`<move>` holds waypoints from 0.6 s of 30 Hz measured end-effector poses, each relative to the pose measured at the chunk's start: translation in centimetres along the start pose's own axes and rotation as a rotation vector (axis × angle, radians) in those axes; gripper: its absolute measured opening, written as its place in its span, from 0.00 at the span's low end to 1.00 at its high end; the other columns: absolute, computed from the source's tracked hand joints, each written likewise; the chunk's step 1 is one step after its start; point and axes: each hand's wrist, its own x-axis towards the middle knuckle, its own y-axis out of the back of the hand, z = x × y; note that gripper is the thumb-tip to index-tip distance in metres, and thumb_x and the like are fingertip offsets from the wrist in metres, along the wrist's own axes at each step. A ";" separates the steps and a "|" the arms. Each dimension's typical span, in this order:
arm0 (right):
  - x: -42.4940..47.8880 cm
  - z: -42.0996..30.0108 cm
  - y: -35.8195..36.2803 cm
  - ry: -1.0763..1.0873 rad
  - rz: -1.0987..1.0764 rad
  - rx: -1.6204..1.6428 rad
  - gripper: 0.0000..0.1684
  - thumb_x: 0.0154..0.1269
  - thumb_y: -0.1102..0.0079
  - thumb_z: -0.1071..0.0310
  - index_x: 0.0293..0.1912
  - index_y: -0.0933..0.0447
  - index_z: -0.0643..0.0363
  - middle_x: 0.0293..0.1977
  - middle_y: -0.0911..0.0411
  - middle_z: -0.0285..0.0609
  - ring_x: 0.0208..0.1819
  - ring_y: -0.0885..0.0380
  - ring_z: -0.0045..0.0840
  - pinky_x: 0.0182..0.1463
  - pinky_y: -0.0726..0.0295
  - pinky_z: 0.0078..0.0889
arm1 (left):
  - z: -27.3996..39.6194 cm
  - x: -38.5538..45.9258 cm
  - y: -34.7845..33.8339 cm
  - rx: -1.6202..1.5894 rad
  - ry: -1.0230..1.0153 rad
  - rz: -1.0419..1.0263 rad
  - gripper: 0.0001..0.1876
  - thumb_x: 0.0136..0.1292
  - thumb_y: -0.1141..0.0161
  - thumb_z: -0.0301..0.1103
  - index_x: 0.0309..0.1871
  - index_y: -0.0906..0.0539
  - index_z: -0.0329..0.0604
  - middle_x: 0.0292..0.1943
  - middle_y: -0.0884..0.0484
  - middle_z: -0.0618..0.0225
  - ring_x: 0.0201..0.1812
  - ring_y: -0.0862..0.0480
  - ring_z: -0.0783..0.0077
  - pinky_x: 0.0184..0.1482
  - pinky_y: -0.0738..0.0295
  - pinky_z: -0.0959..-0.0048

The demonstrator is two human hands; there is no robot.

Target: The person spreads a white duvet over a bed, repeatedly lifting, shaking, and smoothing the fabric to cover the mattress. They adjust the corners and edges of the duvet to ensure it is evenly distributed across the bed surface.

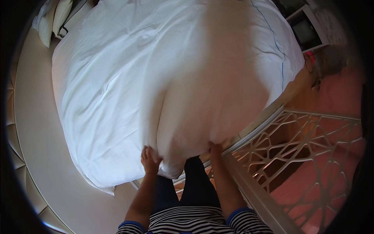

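A large white sheet or duvet cover (pixel 117 76) lies wrinkled over a bed in front of me. Its near part, beige-looking in shadow and blurred, is lifted and billows between my hands. My left hand (pixel 150 161) is at the near edge of the bedding, its fingers on the white cloth and its thumb by a fold. On the right, my right hand (pixel 214 147) grips the near edge of the raised cloth, with the knuckles towards me. A blue line (pixel 274 44) runs along the far right part of the bedding.
A padded beige platform (pixel 41 108) curves around the bed's left side. Pillows (pixel 46 29) stand at the far left. At right are a metal lattice panel (pixel 306 140) with a rail and a pink surface (pixel 339 93) beyond. An open-fronted white cabinet (pixel 323 32) stands at the upper right.
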 end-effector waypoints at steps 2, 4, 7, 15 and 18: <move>-0.5 0.0 3.6 -0.009 0.119 0.145 0.20 0.47 0.48 0.69 0.43 0.35 0.64 0.33 0.31 0.42 0.30 0.33 0.25 0.25 0.34 0.25 | 0.0 0.4 1.0 0.076 0.011 -0.064 0.43 0.28 0.31 0.36 0.54 0.40 0.45 0.56 0.45 0.57 0.56 0.44 0.54 0.52 0.44 0.59; -0.8 -2.6 7.8 0.053 0.201 0.108 0.23 0.44 0.47 0.70 0.44 0.36 0.64 0.34 0.31 0.45 0.29 0.31 0.26 0.23 0.32 0.24 | 0.0 0.6 1.7 0.138 0.014 -0.132 0.47 0.24 0.30 0.40 0.55 0.41 0.49 0.57 0.47 0.58 0.57 0.46 0.54 0.51 0.42 0.57; 3.7 -1.3 12.0 0.167 0.096 -0.142 0.25 0.43 0.47 0.68 0.44 0.37 0.66 0.34 0.31 0.47 0.27 0.30 0.25 0.23 0.30 0.23 | 2.9 1.5 2.4 0.280 0.051 -0.312 0.47 0.24 0.29 0.38 0.55 0.43 0.53 0.57 0.49 0.60 0.58 0.48 0.56 0.50 0.41 0.55; 6.6 -0.3 9.6 -0.125 -0.294 -0.269 0.18 0.44 0.45 0.65 0.36 0.33 0.64 0.23 0.30 0.41 0.25 0.29 0.24 0.23 0.31 0.22 | 4.6 6.3 1.8 0.444 0.225 -0.526 0.40 0.28 0.31 0.34 0.50 0.41 0.51 0.52 0.46 0.62 0.53 0.42 0.57 0.44 0.34 0.57; 4.7 -3.1 9.3 0.135 -0.146 -0.742 0.18 0.47 0.48 0.59 0.33 0.30 0.65 0.26 0.27 0.45 0.28 0.28 0.33 0.31 0.30 0.28 | 3.8 6.9 0.7 0.475 0.172 -0.470 0.31 0.33 0.34 0.34 0.44 0.36 0.45 0.46 0.38 0.60 0.48 0.36 0.56 0.44 0.33 0.61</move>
